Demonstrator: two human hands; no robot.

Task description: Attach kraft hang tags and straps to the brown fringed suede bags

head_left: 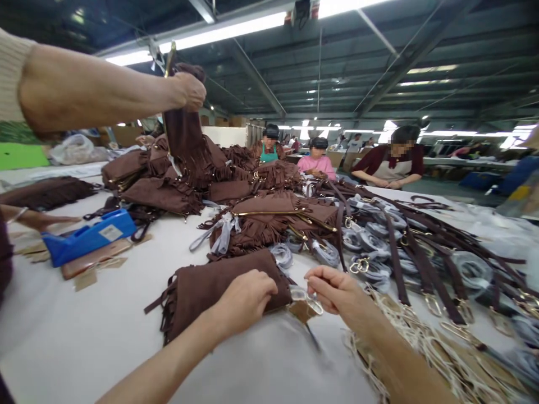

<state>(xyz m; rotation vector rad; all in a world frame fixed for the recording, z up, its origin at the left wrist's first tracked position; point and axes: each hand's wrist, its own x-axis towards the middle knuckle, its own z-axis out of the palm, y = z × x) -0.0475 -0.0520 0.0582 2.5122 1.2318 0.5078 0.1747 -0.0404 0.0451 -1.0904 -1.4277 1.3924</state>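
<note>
A brown suede fringed bag point(202, 289) lies on the white table point(84, 336) right in front of me. My left hand point(244, 300) rests closed on its right end, fingers curled over the edge. My right hand point(332, 289) is closed in a pinch beside it, fingers pressed on a small clear piece and a brown paper tag point(304, 308) at the bag's corner. What exactly the pinch holds is too small to make out.
A heap of brown fringed bags point(252, 213) fills the table's middle, dark straps with metal clasps point(412, 247) the right, corded tags point(442, 353) the near right. A blue tape dispenser point(88, 235) sits left. A co-worker's arm point(105, 95) lifts a bag at upper left. Several people sit beyond.
</note>
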